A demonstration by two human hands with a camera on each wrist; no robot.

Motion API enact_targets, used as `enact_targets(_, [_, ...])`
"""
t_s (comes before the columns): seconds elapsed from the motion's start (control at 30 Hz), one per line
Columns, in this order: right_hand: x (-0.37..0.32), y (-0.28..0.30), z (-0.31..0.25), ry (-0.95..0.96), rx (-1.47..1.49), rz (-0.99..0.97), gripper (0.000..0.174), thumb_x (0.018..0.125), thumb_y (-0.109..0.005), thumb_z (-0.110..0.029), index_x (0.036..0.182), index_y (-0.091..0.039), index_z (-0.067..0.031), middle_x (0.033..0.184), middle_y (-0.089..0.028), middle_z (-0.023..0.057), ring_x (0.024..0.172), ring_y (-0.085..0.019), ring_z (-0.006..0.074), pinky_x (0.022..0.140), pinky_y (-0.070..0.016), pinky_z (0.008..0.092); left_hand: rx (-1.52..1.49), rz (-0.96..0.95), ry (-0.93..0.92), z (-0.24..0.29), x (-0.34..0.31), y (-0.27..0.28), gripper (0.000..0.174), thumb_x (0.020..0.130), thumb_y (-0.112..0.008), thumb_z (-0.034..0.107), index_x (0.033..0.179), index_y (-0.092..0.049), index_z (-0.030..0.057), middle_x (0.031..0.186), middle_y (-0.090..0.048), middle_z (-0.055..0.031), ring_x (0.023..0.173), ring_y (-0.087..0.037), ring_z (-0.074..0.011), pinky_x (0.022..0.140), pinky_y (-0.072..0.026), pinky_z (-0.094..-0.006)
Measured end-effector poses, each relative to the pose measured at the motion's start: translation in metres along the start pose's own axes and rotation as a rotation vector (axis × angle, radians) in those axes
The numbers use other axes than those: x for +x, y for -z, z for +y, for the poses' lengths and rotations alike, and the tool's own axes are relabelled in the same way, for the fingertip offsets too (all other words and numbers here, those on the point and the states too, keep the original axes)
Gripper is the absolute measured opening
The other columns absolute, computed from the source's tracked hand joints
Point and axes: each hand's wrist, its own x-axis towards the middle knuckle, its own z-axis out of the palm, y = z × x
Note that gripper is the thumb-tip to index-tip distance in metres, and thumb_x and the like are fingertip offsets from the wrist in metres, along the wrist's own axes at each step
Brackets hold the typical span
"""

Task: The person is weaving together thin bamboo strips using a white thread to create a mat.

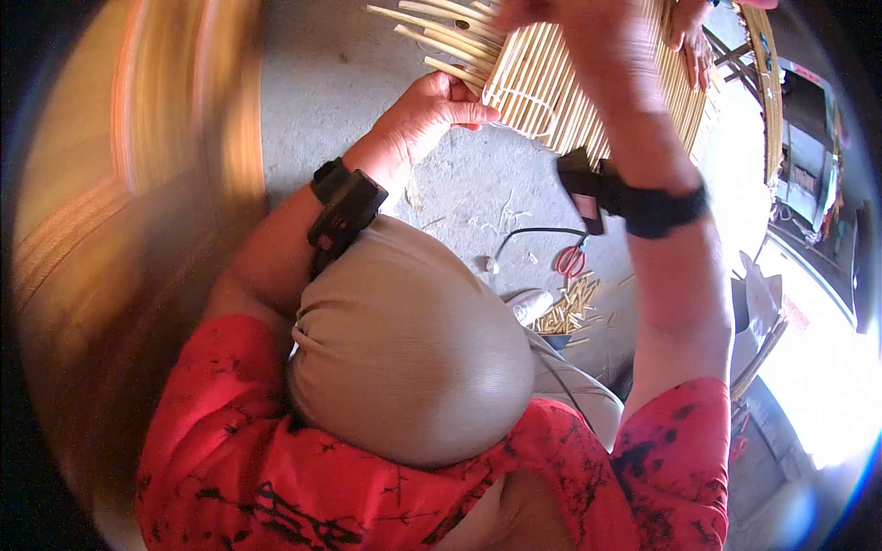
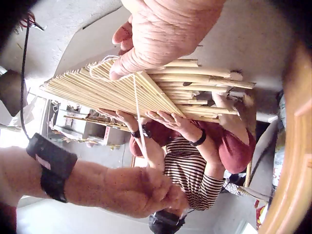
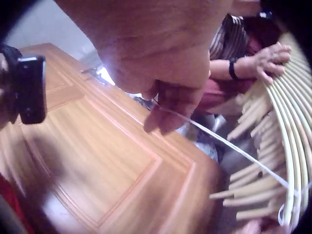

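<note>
A mat of thin pale sticks [image 1: 588,78] is bound side by side, with uneven stick ends jutting out on the left in the head view. My left hand [image 1: 418,124] holds the mat's near corner, thumb on top beside a loop of white cord [image 1: 528,99]. In the left wrist view the thumb of my left hand [image 2: 168,36] presses on the cord at the mat's edge. My right hand [image 3: 165,92] pinches the white cord [image 3: 229,144], which runs taut from the mat [image 3: 300,112]. In the left wrist view my right hand [image 2: 161,192] is off the mat.
Across the mat, another person in a striped top [image 2: 187,168] rests both hands on it. A wooden panelled door [image 3: 97,161] stands at the left. On the floor lie red-handled scissors [image 1: 571,261], a black cable [image 1: 542,230] and a pile of short stick pieces [image 1: 574,308].
</note>
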Motion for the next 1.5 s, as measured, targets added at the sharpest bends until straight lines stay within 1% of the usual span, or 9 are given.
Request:
enact_targets(0.23, [-0.015, 0.077, -0.093, 0.615, -1.057, 0.456, 0.018, 0.088, -0.044, -0.015, 0.089, -0.051, 0.0015, 0.066, -0.051, 0.0043, 0.052, -0.046, 0.0100, 0.044, -0.0388, 0.0200, -0.063, -0.023, 0.007, -0.004, 0.002, 0.005, 0.024, 0.070, -0.068, 0.008, 0.092, -0.058, 0.0063, 0.079, -0.058, -0.0005, 0.074, -0.055, -0.0116, 0.071, -0.0447, -0.0246])
enact_targets(0.3, [-0.015, 0.094, -0.116, 0.612, -1.617, 0.484, 0.019, 0.085, -0.043, -0.012, 0.089, -0.052, 0.0047, 0.071, -0.053, 0.0088, 0.062, -0.054, 0.0170, 0.052, -0.0493, 0.0254, -0.051, -0.032, 0.013, -0.007, 0.004, 0.008, 0.025, 0.070, -0.068, 0.009, 0.093, -0.057, 0.0061, 0.080, -0.059, -0.0003, 0.074, -0.055, -0.0110, 0.071, -0.0444, -0.0242])
enact_targets(0.4, [0.011, 0.104, -0.121, 0.496, -0.841, 0.415, 0.023, 0.085, -0.044, -0.013, 0.098, -0.049, 0.0052, 0.079, -0.052, 0.0111, 0.062, -0.055, 0.0162, 0.046, -0.0485, 0.0221, 0.034, -0.031, 0.032, -0.005, 0.003, 0.009, 0.025, 0.071, -0.069, 0.014, 0.091, -0.057, 0.0058, 0.078, -0.059, -0.0004, 0.069, -0.054, -0.0093, 0.066, -0.0441, -0.0222])
enact_targets(0.47, [0.033, 0.091, -0.121, 0.610, -0.350, 0.586, 0.016, 0.089, -0.046, -0.014, 0.092, -0.051, 0.0007, 0.061, -0.049, 0.0017, 0.042, -0.037, 0.0042, 0.037, -0.0288, 0.0149, 0.107, -0.029, 0.045, 0.003, 0.002, 0.012, 0.024, 0.071, -0.070, 0.017, 0.089, -0.058, 0.0056, 0.075, -0.059, -0.0008, 0.064, -0.054, -0.0083, 0.061, -0.0441, -0.0206])
enact_targets(0.6, [0.048, 0.096, -0.126, 0.564, -0.342, 0.277, 0.014, 0.088, -0.047, -0.009, 0.093, -0.052, 0.0031, 0.062, -0.049, 0.0029, 0.045, -0.040, 0.0049, 0.039, -0.0297, 0.0145, 0.669, -0.123, 0.146, 0.042, -0.005, 0.024, 0.025, 0.071, -0.072, 0.026, 0.078, -0.057, 0.0069, 0.059, -0.055, 0.0009, 0.047, -0.049, -0.0059, 0.044, -0.0388, -0.0182])
enact_targets(0.8, [0.052, 0.080, -0.127, 0.626, -0.217, 0.187, 0.012, 0.086, -0.048, -0.007, 0.090, -0.053, 0.0038, 0.064, -0.049, 0.0020, 0.047, -0.041, 0.0046, 0.039, -0.0295, 0.0144, 1.296, 0.109, -1.071, 0.041, 0.032, -0.012, 0.038, 0.065, -0.072, 0.022, 0.096, -0.055, 0.0065, 0.083, -0.056, -0.0116, 0.078, -0.055, -0.0285, 0.073, -0.0454, -0.0350])
enact_targets(1.17, [0.038, 0.098, -0.123, 1.011, -0.894, 0.427, 0.011, 0.085, -0.050, -0.006, 0.091, -0.052, 0.0023, 0.068, -0.051, 0.0019, 0.046, -0.039, 0.0035, 0.036, -0.0272, 0.0140, 1.204, 0.060, -0.874, 0.045, 0.043, -0.004, 0.024, 0.065, -0.067, 0.010, 0.066, -0.044, 0.0028, 0.064, -0.046, -0.0076, 0.058, -0.049, -0.0262, 0.054, -0.0401, -0.0333])
enact_targets(1.23, [0.026, 0.104, -0.119, 0.719, -0.266, 0.434, 0.011, 0.085, -0.051, -0.007, 0.092, -0.052, 0.0018, 0.069, -0.052, 0.0020, 0.046, -0.039, 0.0028, 0.036, -0.0269, 0.0135, 1.217, 0.032, -0.890, 0.051, 0.043, -0.005, 0.024, 0.066, -0.067, 0.009, 0.067, -0.043, 0.0029, 0.064, -0.044, -0.0082, 0.058, -0.048, -0.0273, 0.054, -0.0396, -0.0339])
enact_targets(1.5, [0.000, 0.110, -0.125, 0.749, -0.376, 0.290, 0.007, 0.085, -0.051, -0.008, 0.089, -0.052, -0.0023, 0.069, -0.052, 0.0009, 0.046, -0.040, 0.0027, 0.036, -0.0270, 0.0141, 1.216, 0.099, -0.951, 0.044, 0.043, -0.008, 0.025, 0.068, -0.066, 0.009, 0.067, -0.042, 0.0034, 0.065, -0.046, -0.0084, 0.059, -0.048, -0.0275, 0.054, -0.0399, -0.0331])
